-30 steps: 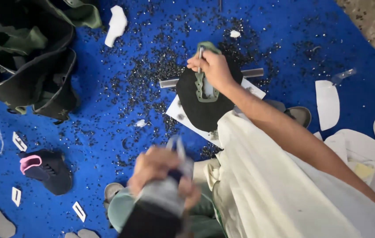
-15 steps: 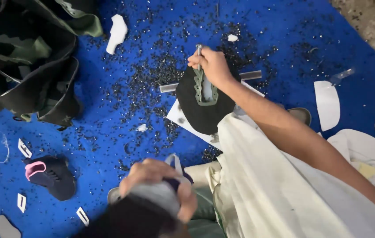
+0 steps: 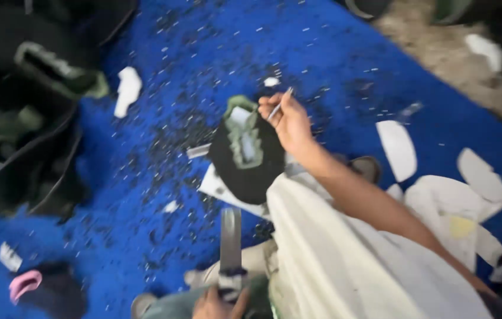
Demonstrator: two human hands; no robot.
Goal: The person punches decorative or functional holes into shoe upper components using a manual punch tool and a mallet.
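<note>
Blue mat (image 3: pixel 162 59) bears a black shoe upper (image 3: pixel 245 159); right hand (image 3: pixel 289 121) at 3 o'clock pinches a thin tool (image 3: pixel 279 104), left hand (image 3: pixel 218 302) grips a blade (image 3: pixel 231 239).

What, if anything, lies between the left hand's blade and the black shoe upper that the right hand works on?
Nothing solid: between the left hand with its blade and the black shoe upper show only a white sheet's edge and scrap-strewn blue mat. The right hand rests beside the upper.

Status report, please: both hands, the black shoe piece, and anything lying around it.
Right hand pinching a thin tool at the black shoe piece. Left hand gripping a flat blade, upright. White cutouts and scraps on blue mat.
</note>
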